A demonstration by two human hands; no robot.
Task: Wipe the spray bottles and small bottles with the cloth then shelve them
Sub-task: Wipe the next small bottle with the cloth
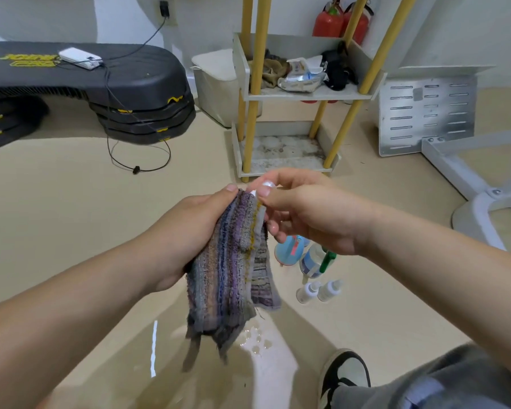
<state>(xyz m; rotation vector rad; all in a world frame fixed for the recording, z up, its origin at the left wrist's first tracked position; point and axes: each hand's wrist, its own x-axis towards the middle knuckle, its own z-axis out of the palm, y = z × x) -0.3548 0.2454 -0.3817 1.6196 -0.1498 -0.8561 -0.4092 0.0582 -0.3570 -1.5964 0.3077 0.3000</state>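
Note:
My left hand grips a striped grey-purple cloth that hangs down from it. Wrapped in the top of the cloth is a small white bottle, and my right hand pinches its cap end; most of that bottle is hidden. On the floor under my right wrist stand a blue spray bottle, a clear spray bottle with a green nozzle and two small clear bottles. The yellow-legged shelf unit stands just beyond my hands, its bottom tier bare and stained.
The shelf's upper tier holds rags, a foil packet and a black object. Black step platforms with a cable lie at left, a white bin behind the shelf, a metal panel and white chair base at right. Water drops wet the floor near my shoe.

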